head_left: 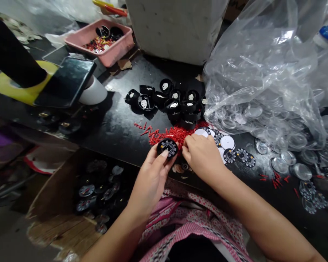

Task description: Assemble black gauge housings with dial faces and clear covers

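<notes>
My left hand holds a round black gauge with a printed dial, the thumb lying on its face. Close to its right, my right hand has its fingers bent together at the edge of a heap of small red pointers; whether they hold a pointer is hidden. Printed dial discs, some black side up and some white side up, lie just beyond and right of that hand. Behind the heap, several black round housings stand in a cluster, some with white parts inside.
A clear plastic bag of transparent covers spreads over the right side. Loose covers lie in front of it. At the left are a phone, yellow tape and a pink tray. A cardboard box with gauges sits below the table edge.
</notes>
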{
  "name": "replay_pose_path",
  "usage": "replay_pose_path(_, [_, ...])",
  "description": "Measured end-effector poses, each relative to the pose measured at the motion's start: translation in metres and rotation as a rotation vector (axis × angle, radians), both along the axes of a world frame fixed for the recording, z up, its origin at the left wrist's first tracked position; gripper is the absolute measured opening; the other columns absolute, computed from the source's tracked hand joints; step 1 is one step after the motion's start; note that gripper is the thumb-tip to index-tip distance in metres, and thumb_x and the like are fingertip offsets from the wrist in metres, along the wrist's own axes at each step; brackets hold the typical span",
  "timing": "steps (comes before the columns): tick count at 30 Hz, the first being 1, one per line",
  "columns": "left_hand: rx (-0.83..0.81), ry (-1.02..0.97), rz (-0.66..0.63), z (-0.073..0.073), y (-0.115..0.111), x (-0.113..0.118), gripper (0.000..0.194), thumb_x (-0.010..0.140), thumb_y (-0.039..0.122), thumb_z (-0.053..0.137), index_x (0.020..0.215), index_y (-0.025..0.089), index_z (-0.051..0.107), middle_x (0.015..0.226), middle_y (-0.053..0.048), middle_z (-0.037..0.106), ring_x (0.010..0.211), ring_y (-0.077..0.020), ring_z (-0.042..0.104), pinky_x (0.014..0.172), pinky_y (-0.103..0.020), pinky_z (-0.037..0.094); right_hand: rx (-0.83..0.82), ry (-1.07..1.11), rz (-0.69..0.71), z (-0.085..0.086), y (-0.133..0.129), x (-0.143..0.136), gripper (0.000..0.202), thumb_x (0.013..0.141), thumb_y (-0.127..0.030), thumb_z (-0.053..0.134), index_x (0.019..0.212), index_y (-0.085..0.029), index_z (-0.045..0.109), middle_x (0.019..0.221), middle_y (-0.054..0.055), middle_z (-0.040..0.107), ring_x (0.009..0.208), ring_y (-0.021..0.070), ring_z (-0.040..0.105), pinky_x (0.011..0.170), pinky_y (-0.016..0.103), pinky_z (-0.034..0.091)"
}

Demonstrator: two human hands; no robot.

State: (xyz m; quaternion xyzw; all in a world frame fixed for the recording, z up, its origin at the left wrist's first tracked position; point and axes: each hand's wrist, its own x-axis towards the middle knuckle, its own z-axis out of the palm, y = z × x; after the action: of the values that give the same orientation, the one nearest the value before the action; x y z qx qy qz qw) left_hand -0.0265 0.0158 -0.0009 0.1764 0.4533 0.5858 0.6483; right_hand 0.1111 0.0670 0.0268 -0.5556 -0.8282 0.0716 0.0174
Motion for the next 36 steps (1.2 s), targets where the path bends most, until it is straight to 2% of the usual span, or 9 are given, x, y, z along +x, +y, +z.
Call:
replay_pose_path(4, [0.006,-0.01,0.031,0.004,-0.002,0.005,0.022,0.09,0.027,0.062,0.111,0.023,0.063,0.122,-0.007,0.068,0.122,-0.0234,0.06,0.108,-0.042,0.046,-0.091,0.121,-0.081,0.001,-0.003,0.014,0.016,0.094,-0.022,0.049,0.084,-0.017,0.062,0.088,0.007,0.068,0.08,0.0215,0.059,0.073,0.036,0.032])
replay_pose_path(7, [-0.01,0.02,0.069,0.004,-0.007,0.006,0.021,0.09,0.029,0.063,0.11,0.023,0.063,0.122,-0.007,0.068,0.122,-0.0239,0.06,0.108,-0.043,0.046,-0.114,0.179,-0.065,0.002,-0.006,0.018,0.015,0.093,-0.021,0.05,0.085,-0.018,0.061,0.088,0.007,0.068,0.08,0.0209,0.059,0.074,0.036,0.032])
replay_pose_path(13, [-0.042,-0.006,0.054,0.0,-0.01,0.005,0.023,0.089,0.028,0.064,0.111,0.022,0.063,0.121,-0.008,0.069,0.122,-0.0243,0.061,0.107,-0.044,0.047,-0.06,0.029,0.003,0.002,-0.006,0.013,0.012,0.093,-0.022,0.052,0.092,-0.016,0.063,0.092,0.012,0.069,0.084,0.0267,0.06,0.072,0.039,0.033])
replay_pose_path(19, [-0.037,-0.038,0.047,0.001,-0.013,0.007,0.022,0.089,0.028,0.063,0.11,0.021,0.063,0.119,-0.008,0.07,0.12,-0.0245,0.062,0.108,-0.044,0.046,-0.067,0.005,-0.004,0.0,-0.006,0.02,0.017,0.094,-0.021,0.049,0.086,-0.015,0.062,0.087,0.011,0.069,0.081,0.0248,0.061,0.072,0.038,0.032])
replay_pose_path(26, [-0.038,-0.014,-0.045,0.003,-0.015,0.02,0.026,0.09,0.029,0.062,0.115,0.023,0.061,0.122,-0.007,0.07,0.12,-0.0246,0.062,0.106,-0.042,0.048,-0.127,0.305,-0.044,0.003,-0.017,0.029,0.011,0.093,-0.021,0.055,0.085,-0.018,0.061,0.085,0.004,0.07,0.08,0.0195,0.06,0.075,0.035,0.033])
replay_pose_path(30, [0.004,-0.041,-0.052,0.004,-0.011,0.023,0.022,0.091,0.03,0.061,0.112,0.023,0.063,0.119,-0.007,0.071,0.119,-0.0243,0.062,0.107,-0.042,0.047,-0.087,0.415,-0.063,0.003,-0.024,0.03,0.011,0.094,-0.023,0.056,0.087,-0.018,0.061,0.089,0.005,0.068,0.084,0.0201,0.059,0.076,0.035,0.034])
replay_pose_path(36, [0.011,-0.076,-0.013,0.007,-0.001,0.021,0.018,0.092,0.03,0.06,0.108,0.022,0.062,0.114,-0.007,0.072,0.112,-0.0237,0.067,0.103,-0.044,0.051,-0.088,0.649,-0.128,0.008,-0.029,0.036,0.014,0.094,-0.025,0.056,0.082,-0.021,0.06,0.08,0.001,0.065,0.074,0.0166,0.055,0.075,0.033,0.038])
